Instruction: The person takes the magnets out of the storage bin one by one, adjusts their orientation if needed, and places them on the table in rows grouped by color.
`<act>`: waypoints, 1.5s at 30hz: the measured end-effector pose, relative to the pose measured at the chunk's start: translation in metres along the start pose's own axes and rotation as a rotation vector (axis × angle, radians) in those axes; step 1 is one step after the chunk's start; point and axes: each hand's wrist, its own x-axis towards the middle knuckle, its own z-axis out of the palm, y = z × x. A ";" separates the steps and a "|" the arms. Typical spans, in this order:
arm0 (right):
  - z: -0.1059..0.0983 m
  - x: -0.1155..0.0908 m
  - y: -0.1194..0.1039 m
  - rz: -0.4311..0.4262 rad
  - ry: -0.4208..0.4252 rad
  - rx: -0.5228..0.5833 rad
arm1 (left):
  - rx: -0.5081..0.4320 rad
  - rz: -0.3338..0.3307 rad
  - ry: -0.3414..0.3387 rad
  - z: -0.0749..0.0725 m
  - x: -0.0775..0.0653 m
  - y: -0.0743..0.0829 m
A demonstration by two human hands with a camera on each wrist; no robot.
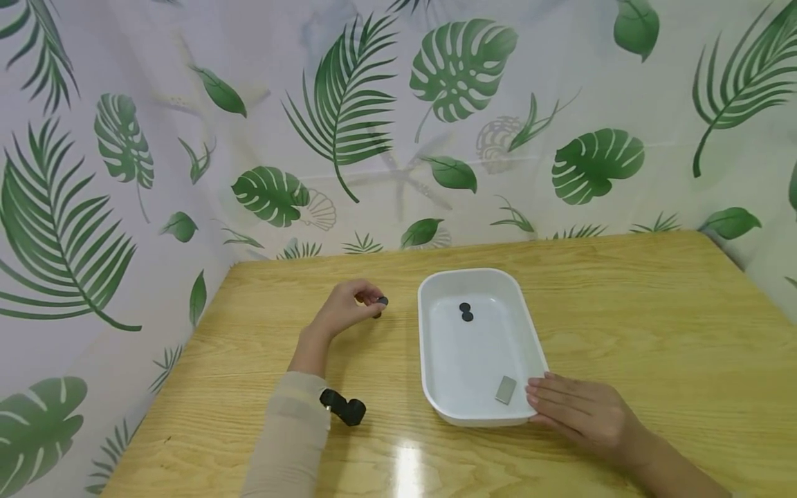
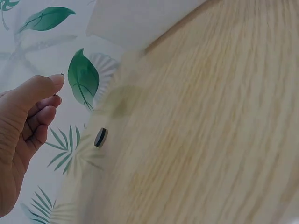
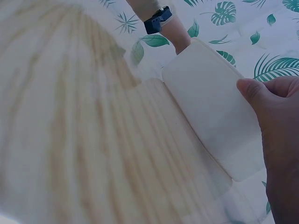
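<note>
In the head view, soft, even light covers the yellow wood-grain table (image 1: 654,311), with white glare nearer the wearer than the bare left hand's (image 1: 346,309) pinch. The small round black disc (image 1: 382,301) there shows little surface detail. A tiny highlight marks the glossy white rectangular tray (image 1: 461,360) right of that pinch. Both wrist views are dimmer, greyish and hazy; table grain blurs beside the left grip and smears opposite the bare right hand (image 1: 585,415).
</note>
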 end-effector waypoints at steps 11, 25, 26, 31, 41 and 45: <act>-0.001 -0.001 0.002 -0.006 -0.006 0.003 | -0.033 -0.103 0.028 -0.009 -0.009 -0.025; -0.001 -0.003 0.004 -0.016 0.002 0.010 | 0.037 -0.211 0.021 -0.023 -0.014 -0.046; -0.001 -0.003 0.004 -0.016 0.002 0.010 | 0.039 -0.224 0.022 -0.022 -0.015 -0.047; -0.002 0.001 0.003 -0.014 0.003 0.000 | 0.027 -0.282 0.026 -0.021 -0.019 -0.054; -0.001 0.002 0.002 -0.019 -0.003 -0.001 | 0.042 -0.322 0.028 -0.019 -0.021 -0.067; -0.001 0.000 0.001 -0.013 -0.008 0.005 | 0.057 -0.324 0.011 -0.021 -0.019 -0.065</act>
